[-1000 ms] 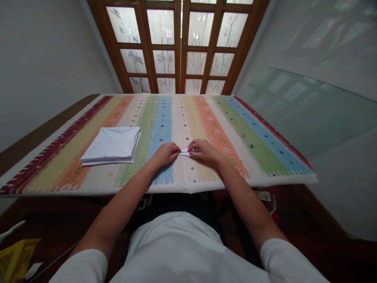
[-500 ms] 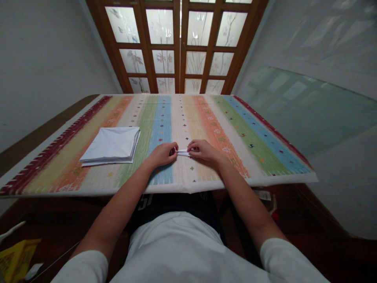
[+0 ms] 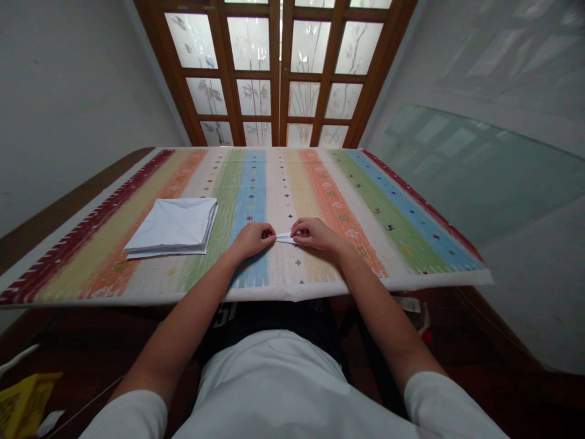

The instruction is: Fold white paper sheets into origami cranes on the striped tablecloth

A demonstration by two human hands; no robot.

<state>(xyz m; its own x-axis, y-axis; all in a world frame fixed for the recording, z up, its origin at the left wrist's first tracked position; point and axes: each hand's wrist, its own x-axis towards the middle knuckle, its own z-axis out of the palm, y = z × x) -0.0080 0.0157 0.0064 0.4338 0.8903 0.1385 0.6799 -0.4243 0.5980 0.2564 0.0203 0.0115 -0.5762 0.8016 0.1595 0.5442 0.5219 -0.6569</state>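
A small folded piece of white paper [image 3: 284, 238] lies low over the striped tablecloth, stretched between both hands. My left hand [image 3: 254, 238] pinches its left end with thumb and forefinger. On the opposite end, my right hand [image 3: 316, 234] grips it with fingers curled and closed. The fingertips cover both ends, so only the narrow middle part with its fold lines shows. To the left of my left hand, a stack of white square paper sheets [image 3: 173, 225] with crease marks on the top sheet rests on the cloth.
The striped tablecloth [image 3: 311, 268] covers the table up to its front edge by my body. Wooden doors with glass panes [image 3: 276, 73] stand beyond the far edge. A glass sheet [image 3: 479, 164] is at the right wall. A yellow object [image 3: 27, 399] is at lower left.
Both hands stay in nearly the same place. The paper strip between them looks slightly shifted, with its folds a little more visible. The stack has not moved.
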